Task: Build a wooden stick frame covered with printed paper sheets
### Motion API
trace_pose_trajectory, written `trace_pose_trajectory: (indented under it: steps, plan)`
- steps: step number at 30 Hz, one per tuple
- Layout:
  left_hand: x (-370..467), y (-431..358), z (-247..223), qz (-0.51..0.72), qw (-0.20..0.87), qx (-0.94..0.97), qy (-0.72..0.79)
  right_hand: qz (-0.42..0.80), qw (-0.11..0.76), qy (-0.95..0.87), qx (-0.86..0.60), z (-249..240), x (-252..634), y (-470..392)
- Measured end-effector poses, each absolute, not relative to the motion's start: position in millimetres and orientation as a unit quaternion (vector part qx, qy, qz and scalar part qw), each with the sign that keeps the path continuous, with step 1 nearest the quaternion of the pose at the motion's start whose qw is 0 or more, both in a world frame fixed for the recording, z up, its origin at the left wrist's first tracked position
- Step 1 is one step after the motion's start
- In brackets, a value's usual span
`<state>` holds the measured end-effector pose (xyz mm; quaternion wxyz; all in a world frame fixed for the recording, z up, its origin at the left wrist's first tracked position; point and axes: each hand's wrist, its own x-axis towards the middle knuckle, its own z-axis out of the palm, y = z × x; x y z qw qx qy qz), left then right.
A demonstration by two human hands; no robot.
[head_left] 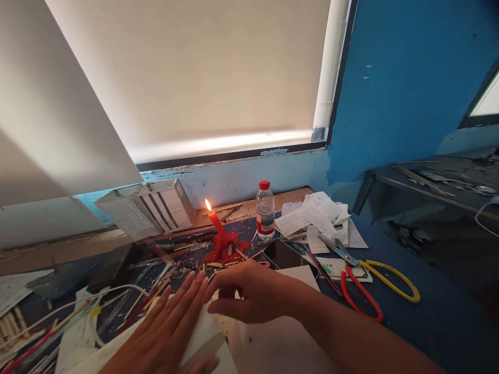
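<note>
My left hand (pixel 167 327) lies flat with its fingers stretched out over pale sheets (pixel 210 337) at the bottom centre. Just right of it, my right hand (pixel 241 291) is bent at the wrist, its fingers curled above the paper near my left fingertips. Its thumb and forefinger are apart, and nothing shows between them. Beyond both hands a lit red candle (pixel 217 224) leans to the left in a pool of melted red wax (pixel 237 249). A phone (pixel 286 254) lies behind my right wrist.
A red-capped bottle (pixel 265 215) stands behind the phone. Scissors (pixel 362 275) with red and yellow handles and loose papers (pixel 312 215) lie to the right. A white cable (pixel 105 292), sticks and scraps clutter the left. A file holder (pixel 167 205) stands by the wall.
</note>
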<state>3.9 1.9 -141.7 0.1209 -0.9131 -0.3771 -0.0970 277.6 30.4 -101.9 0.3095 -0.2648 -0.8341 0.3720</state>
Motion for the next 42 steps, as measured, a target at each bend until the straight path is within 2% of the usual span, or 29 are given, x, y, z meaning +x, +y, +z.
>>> trace_pose_trajectory:
  steps: [5, 15, 22, 31, 38, 42]
  plan:
    - [4, 1, -139, -0.101, 0.126, -0.911, -0.381, 0.314, 0.335, -0.858, -0.232, -106, 276, 34]
    - [9, -4, -128, -0.095, 0.139, -0.913, -0.373, 0.291, 0.304, -0.877, -0.233, -109, 277, 37]
    - [18, -12, -111, -0.094, 0.212, -0.907, -0.35, 0.297, 0.285, -0.881, -0.235, -105, 278, 35]
    - [16, -12, -112, -0.099, 0.218, -0.903, -0.356, 0.276, 0.29, -0.875, -0.273, -102, 279, 33]
    - [4, 3, -118, -0.113, 0.158, -0.919, -0.344, 0.273, 0.276, -0.881, -0.272, -105, 278, 35]
    - [-3, 8, -130, -0.093, 0.181, -0.918, -0.339, 0.263, 0.27, -0.886, -0.27, -108, 278, 36]
